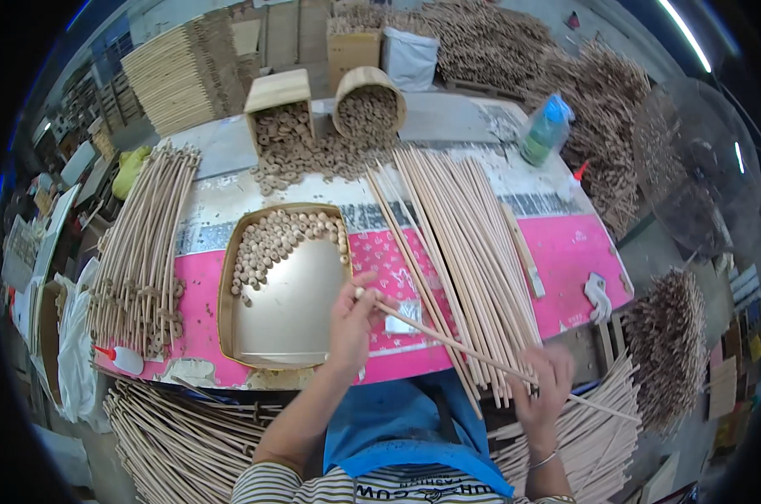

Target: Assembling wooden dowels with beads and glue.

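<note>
A long thin wooden dowel [447, 338] slants across my front, from upper left down to lower right. My left hand [352, 328] is closed at its upper end, with a small round wooden bead [360, 293] pinched at the fingertips. Farther down the shaft, my right hand [545, 386] is closed around the dowel, slightly blurred. Just left of my left hand, a gold-rimmed tray [284, 332] holds many similar beads [271, 244] gathered toward its far side. Beyond my right hand, a bundle of plain dowels [473, 269] lies lengthwise on the table.
Wooden rings [313, 155] spill from a square wooden box [278, 88] and a round tub [370, 80]. Sticks with rings [141, 252] lie at left, near a glue bottle [126, 359]. A green bottle [545, 134], metal clamp [598, 298] and fan [695, 168] are at right.
</note>
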{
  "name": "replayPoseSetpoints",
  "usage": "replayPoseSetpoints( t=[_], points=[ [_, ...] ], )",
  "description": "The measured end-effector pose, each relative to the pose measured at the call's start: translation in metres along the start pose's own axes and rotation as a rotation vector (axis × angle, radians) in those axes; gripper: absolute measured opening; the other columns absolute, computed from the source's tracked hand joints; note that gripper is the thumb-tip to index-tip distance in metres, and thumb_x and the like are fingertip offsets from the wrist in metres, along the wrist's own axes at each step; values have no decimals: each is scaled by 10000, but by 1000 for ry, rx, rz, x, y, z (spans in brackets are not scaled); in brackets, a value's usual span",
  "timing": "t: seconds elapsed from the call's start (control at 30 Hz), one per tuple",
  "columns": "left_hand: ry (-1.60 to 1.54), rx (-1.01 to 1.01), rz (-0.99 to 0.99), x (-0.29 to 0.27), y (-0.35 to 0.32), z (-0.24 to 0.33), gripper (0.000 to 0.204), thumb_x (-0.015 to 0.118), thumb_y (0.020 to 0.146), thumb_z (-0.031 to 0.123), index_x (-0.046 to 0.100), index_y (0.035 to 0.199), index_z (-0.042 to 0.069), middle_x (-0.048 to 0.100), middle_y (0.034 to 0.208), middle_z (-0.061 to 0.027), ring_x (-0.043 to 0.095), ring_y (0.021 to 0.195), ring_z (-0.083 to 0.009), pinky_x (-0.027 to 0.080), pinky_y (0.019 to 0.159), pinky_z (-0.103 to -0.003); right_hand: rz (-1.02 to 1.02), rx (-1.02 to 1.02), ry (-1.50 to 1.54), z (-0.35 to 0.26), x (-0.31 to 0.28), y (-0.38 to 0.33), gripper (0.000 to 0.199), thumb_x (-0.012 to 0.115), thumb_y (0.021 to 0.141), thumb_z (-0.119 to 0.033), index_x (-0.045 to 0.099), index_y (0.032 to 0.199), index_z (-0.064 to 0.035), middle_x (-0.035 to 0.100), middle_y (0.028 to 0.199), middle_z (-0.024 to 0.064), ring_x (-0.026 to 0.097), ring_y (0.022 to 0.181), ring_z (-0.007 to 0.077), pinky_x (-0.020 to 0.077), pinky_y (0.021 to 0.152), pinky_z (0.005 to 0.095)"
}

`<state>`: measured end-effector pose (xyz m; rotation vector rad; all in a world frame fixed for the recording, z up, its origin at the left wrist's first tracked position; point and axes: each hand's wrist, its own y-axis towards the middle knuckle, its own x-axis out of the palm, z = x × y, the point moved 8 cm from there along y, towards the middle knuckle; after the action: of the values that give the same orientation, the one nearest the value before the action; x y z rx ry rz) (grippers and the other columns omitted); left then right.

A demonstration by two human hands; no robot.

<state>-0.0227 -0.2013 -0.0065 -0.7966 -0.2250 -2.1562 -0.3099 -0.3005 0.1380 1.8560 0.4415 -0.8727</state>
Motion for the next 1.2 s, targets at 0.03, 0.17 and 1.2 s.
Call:
replayPoseSetpoints(
  t=[0.03,0.17,1.2],
  points=[
    [24,16,-29,3,1,14,274,478,1035,55,518,1303,18,627,914,-59,688,887,-197,596,818,-338,-68,-52,-255,-2,-9,9,366,775,812,-163,671,1136,-28,672,949,110,616,960,303,478,866,414],
    [60,35,-19,-2,16,37,259,469,1024,39,531,1274,14,620,908,-53,687,874,-196,592,820,-339,-220,327,214,96,22,-95,273,754,816,-56,689,1076,-5,649,855,91,623,752,225,495,682,333],
    [631,-140,-217,5,-22,-4,391,535,1042,204,550,1394,33,681,1098,-73,635,987,-137,525,887,-285,249,878,331,257,-3,-174,219,651,952,-93,693,1151,-11,691,1039,91,663,891,186,518,824,281]
  ],
)
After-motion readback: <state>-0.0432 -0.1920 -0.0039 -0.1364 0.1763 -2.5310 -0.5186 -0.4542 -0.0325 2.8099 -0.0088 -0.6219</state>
